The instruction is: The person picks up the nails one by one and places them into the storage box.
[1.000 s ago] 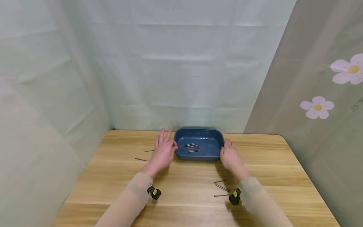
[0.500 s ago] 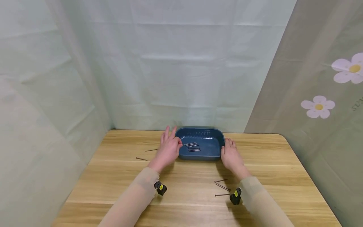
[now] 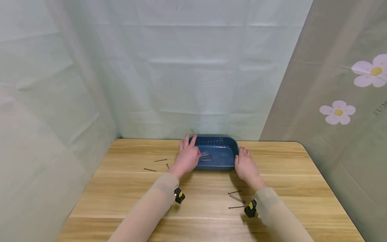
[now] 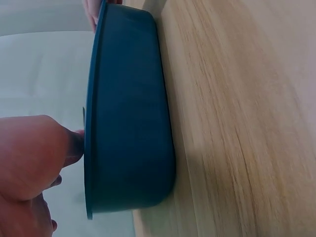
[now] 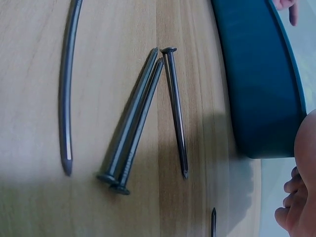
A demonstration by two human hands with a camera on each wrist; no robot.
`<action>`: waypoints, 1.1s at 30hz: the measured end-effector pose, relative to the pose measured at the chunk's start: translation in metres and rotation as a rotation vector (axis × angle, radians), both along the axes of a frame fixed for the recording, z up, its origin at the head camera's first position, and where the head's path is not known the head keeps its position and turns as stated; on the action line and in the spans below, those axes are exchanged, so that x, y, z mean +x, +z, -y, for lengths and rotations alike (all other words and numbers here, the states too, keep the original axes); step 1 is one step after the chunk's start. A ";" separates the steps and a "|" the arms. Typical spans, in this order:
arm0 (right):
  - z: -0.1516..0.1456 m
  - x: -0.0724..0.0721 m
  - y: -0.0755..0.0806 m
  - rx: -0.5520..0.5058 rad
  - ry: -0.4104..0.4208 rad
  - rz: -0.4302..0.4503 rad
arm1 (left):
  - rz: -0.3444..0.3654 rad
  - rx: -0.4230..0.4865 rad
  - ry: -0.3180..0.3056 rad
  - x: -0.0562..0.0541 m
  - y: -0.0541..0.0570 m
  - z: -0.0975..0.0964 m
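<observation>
A dark blue rectangular tray (image 3: 223, 158) sits at the back of the table, with several steel nails (image 3: 207, 157) inside on its left half. My left hand (image 3: 186, 159) is over the tray's left end, thumb and forefinger pinching a nail. That nail is mostly hidden; a small sliver (image 4: 83, 115) shows past the rim in the left wrist view. The other left fingers stretch toward the back rim. Against the tray's right end rests my right hand (image 3: 247, 168), its fingers fairly straight along the outer wall.
Several loose nails (image 3: 237, 199) lie on the wooden table (image 3: 205, 215) near the right forearm; they appear large in the right wrist view. More nails (image 3: 150, 169) lie left of the left hand. A hanging cloth (image 3: 193, 84) rises behind the table.
My left hand has moved right, carrying its pinched nail further over the tray. A nail on the table behind the left wrist has come into view. The right hand stays put.
</observation>
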State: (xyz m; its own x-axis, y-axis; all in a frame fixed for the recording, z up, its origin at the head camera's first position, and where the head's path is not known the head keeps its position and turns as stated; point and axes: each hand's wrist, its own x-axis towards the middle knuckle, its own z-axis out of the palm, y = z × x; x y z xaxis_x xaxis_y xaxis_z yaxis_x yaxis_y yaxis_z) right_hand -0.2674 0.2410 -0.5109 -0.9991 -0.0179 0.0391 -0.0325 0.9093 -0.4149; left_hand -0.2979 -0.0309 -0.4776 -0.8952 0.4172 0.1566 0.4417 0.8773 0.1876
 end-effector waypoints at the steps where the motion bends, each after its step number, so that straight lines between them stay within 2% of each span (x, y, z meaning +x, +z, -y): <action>1: 0.000 0.000 0.000 0.001 -0.001 0.001 | 0.007 -0.009 -0.001 -0.001 0.000 -0.001; 8: 0.000 0.000 -0.001 0.012 -0.006 0.007 | 0.017 -0.124 -0.035 -0.012 -0.002 -0.012; 14: 0.000 0.002 0.000 0.004 -0.007 -0.002 | 0.066 -0.214 -0.108 -0.020 -0.001 -0.025; 21: 0.002 0.002 -0.002 -0.001 0.000 -0.002 | 0.119 -0.284 -0.142 -0.028 -0.004 -0.039; 33: 0.002 0.000 -0.003 0.001 0.001 -0.016 | 0.057 -0.382 -0.190 -0.033 -0.009 -0.049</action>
State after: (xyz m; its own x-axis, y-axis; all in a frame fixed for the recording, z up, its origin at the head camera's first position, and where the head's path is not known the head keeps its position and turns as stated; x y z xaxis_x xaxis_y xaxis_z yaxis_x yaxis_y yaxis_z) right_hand -0.2675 0.2386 -0.5143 -0.9983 -0.0192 0.0547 -0.0402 0.9097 -0.4133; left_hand -0.3312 0.0178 -0.4868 -0.7999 0.5937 -0.0882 0.6001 0.7928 -0.1061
